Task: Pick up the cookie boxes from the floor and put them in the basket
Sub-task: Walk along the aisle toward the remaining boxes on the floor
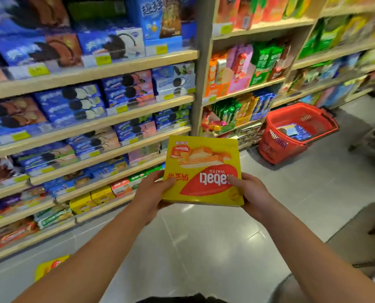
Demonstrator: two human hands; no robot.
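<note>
Grey tiled floor (204, 248) is running along a shop aisle, wooden shelves (90, 73) of snack packs lining it. Left hand (151, 193) is gripping the near left corner of a yellow wafer box (204, 171), thumb lying on its top face. Right hand (251, 194) is gripping the near right corner, thumb on top too. Box is being held flat in the air, print upside down. Red basket (274, 141) is sitting on the floor beyond the box and to its right, a blue pack (293, 131) lying inside. Second yellow box (48, 267) is lying on the floor nearer than the held box, to its left, partly hidden by the left arm.
</note>
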